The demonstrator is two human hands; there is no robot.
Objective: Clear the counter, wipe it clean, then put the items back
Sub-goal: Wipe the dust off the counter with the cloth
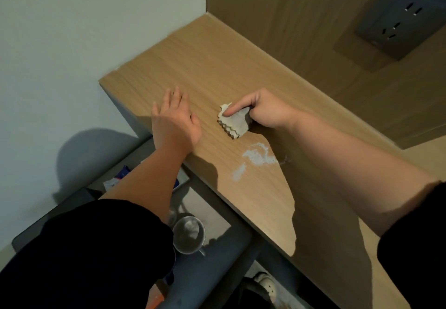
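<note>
Right hand (268,113): curled round a folded pale grey cloth with zigzag-cut edges (235,121), index finger laid straight along its top, pressing it onto the light wood-grain tabletop (217,67). Cloth sits about mid-depth on the tabletop, just right of the left hand and not touching it.

Left hand (175,121): flat, palm down on the tabletop at its front edge, fingers straight and slightly spread, holding nothing.

White powdery smear (259,156): on the tabletop, just nearer the camera than the cloth, apart from it.

Below the front edge, on a grey lower surface (217,243): round metal mug with a handle (189,234), upright, open side up; blue-and-white packet (121,176), partly hidden by the left forearm.

Grey wall socket (400,16): on the wood panel behind the tabletop, upper right.
</note>
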